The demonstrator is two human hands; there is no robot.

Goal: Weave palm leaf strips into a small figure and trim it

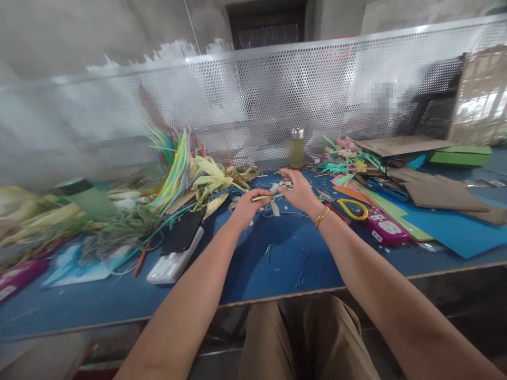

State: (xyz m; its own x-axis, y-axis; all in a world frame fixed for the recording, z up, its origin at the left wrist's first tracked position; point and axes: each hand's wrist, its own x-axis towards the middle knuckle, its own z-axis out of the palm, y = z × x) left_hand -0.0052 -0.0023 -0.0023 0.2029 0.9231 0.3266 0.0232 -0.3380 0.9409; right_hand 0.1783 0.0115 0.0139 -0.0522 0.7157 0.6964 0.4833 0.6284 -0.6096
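My left hand (250,206) pinches a small piece made of pale corn husk strips (275,207), with a thin stem-like end lying along its fingers. From the other side, my right hand (300,191) has its bent fingers closed at the upper strips of the same piece. A gold bracelet (322,216) circles my right wrist. Loose string and scraps lie on the blue table (253,269) beneath the hands. To the left, a bundle of dried corn husks (214,174) is close to my left hand. Yellow-handled scissors (352,209) lie right of my right wrist.
Colourful pipe cleaners (174,174) stand at the left, behind a black phone (182,232) and a white case (174,266). A glass bottle (297,150) stands by the perforated metal screen (269,95). Purple packs, coloured paper (451,227) and brown cardboard (435,192) lie right.
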